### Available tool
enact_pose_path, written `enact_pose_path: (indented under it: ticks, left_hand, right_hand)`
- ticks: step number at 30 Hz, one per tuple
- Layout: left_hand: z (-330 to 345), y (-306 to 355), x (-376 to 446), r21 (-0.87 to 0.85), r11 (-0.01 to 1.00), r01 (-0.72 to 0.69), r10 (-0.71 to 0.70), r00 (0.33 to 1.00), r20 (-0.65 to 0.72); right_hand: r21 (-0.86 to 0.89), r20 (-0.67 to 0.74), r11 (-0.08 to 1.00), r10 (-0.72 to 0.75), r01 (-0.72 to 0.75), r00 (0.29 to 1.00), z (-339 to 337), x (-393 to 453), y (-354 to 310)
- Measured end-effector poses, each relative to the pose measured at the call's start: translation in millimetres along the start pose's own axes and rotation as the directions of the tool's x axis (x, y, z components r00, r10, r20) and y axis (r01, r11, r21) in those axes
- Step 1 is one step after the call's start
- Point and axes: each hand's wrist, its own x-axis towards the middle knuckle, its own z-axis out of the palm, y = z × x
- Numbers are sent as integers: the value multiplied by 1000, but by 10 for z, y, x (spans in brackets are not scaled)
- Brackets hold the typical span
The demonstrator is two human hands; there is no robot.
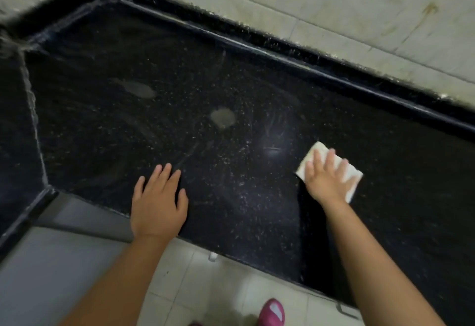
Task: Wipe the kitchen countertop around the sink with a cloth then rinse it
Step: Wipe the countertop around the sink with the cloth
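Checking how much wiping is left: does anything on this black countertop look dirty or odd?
Yes. Two pale dried patches sit on the countertop: one stain near the middle, another smear further left. Faint streaks curve around them. The right hand presses the cloth well to their right.

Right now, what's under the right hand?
The white cloth lies under the right hand, which presses it flat with spread fingers onto the black countertop. The cloth's corners stick out around the hand; its middle and the counter beneath it are covered.

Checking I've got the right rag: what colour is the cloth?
White cloth, under the right hand; head view.
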Motion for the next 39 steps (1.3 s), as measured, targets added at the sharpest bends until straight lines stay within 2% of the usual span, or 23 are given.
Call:
enact_pose_path:
  ticks: [2,4,6,7,10,13,15,18,19,21,24,26,29,31,32,33,35,36,38,39]
  left_hand:
    - [-1,1,-2,12,1000,8,-8,1000,22]
    - [6,-9,10,9,1000,3,-4,999,35]
    - [9,-16,19,12,1000,5,-5,999,35]
    - [-3,-7,25,8,1000,17,-17,999,42]
    - [-5,-2,23,-9,999,37,-36,996,79]
    - [-9,5,23,-26,999,33,-31,997,73]
    - [2,0,16,-25,999,42,-40,996,80]
    - [6,6,3,-30,999,39,-38,999,36]
    - [10,4,-1,-31,999,38,-37,999,32]
    - [7,4,0,-33,999,39,-38,999,31]
    - [23,-11,4,-26,999,35,-34,999,16]
    - [30,-12,8,-23,999,40,-39,999,7]
    - [20,7,15,-16,999,40,-40,999,5]
    - [9,13,21,-5,999,38,-38,999,16]
    - [-1,17,20,2,999,35,-35,999,24]
    - [-4,19,19,9,1000,30,-30,999,35]
    - [-9,25,21,27,999,20,-22,997,73]
    - [-5,23,23,27,999,20,-22,996,85]
    - [2,9,30,23,1000,21,-23,996,85]
    - [1,10,32,21,999,24,-26,996,83]
  right_hand:
    - [-43,53,987,-155,157,987,28,68,-476]
    - [-96,34,939,-328,330,944,174,-18,-887]
    - [-191,-125,857,-504,478,855,402,-246,-1085]
    - [-221,-198,842,-533,492,822,501,-400,-1123]
    - [-141,-133,808,-588,572,798,787,-933,-887]
    - [-153,-120,785,-617,600,777,943,-1284,-173]
    - [-195,-185,834,-549,517,815,921,-1262,451]
    - [-191,-195,957,-255,218,947,596,-1012,1050]
    - [-169,-133,979,-141,118,981,465,-889,1114]
    - [-12,-76,998,68,-69,995,223,-616,1000]
    - [44,-65,989,141,-138,988,47,-145,477]
    - [50,-12,996,78,-77,997,16,39,34]
    - [-4,3,989,-147,147,989,118,-18,-553]
    - [-44,-46,943,-332,330,942,355,-225,-774]
    - [-91,-114,904,-426,417,898,467,-391,-801]
    - [-131,-161,872,-488,472,858,567,-572,-774]
    - [-154,-138,817,-575,556,806,712,-879,-538]
    - [-161,-73,799,-595,579,801,759,-998,-322]
    - [-210,-76,784,-609,584,790,785,-1074,208]
    - [-231,-99,804,-579,547,809,754,-1036,454]
